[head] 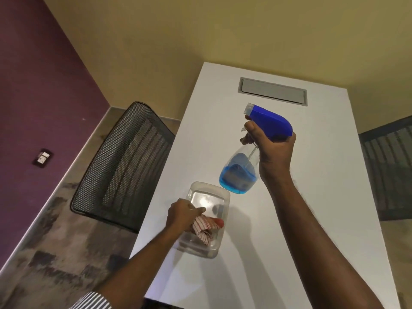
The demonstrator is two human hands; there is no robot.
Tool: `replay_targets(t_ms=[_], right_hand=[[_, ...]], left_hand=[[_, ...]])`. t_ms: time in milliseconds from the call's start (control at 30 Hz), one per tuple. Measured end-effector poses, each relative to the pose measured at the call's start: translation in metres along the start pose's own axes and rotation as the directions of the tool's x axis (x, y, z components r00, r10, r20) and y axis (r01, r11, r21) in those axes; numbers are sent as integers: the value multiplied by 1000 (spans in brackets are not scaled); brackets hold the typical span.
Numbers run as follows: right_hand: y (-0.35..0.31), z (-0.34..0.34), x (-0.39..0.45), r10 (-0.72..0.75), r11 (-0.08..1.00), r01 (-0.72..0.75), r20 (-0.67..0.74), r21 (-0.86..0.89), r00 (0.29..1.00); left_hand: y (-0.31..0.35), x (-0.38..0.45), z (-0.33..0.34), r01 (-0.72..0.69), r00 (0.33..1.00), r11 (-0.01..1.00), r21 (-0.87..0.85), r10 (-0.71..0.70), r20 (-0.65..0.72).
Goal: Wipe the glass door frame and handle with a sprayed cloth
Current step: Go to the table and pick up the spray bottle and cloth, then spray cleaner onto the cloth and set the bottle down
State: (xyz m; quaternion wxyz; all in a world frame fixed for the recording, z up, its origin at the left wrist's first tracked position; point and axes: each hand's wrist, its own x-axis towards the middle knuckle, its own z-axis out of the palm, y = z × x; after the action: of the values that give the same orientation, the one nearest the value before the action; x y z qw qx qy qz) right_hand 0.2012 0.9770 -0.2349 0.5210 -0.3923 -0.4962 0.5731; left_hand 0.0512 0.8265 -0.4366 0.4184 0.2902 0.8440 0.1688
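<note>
My right hand [270,148] grips a clear spray bottle [239,172] by its neck, under the blue trigger head. The bottle hangs in the air above the table, tilted, with blue liquid in its bottom. My left hand [181,216] is closed on a red-and-white striped cloth [206,227]. The cloth hangs over a clear plastic container [209,198] that stands on the white table [301,219]. No glass door, frame or handle is in view.
A black mesh office chair [124,166] stands at the table's left edge. Another dark chair [390,172] shows at the right edge. A grey cable hatch [273,91] is set into the table's far end. A wall socket [42,158] sits on the purple wall.
</note>
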Motion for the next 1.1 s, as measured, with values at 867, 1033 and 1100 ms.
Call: replay_targets(t_ms=[867, 1033, 1100], right_hand=[[-70, 35, -77, -53, 982, 80, 152, -173, 987], [-83, 64, -72, -71, 963, 114, 181, -244, 981], [-89, 74, -70, -97, 959, 141, 184, -247, 978]], left_hand=[[90, -79, -202, -48, 930, 649, -760, 306, 202], [141, -97, -263, -250, 871, 564, -787, 486, 72], [157, -103, -278, -333, 840, 544, -770, 542, 19]])
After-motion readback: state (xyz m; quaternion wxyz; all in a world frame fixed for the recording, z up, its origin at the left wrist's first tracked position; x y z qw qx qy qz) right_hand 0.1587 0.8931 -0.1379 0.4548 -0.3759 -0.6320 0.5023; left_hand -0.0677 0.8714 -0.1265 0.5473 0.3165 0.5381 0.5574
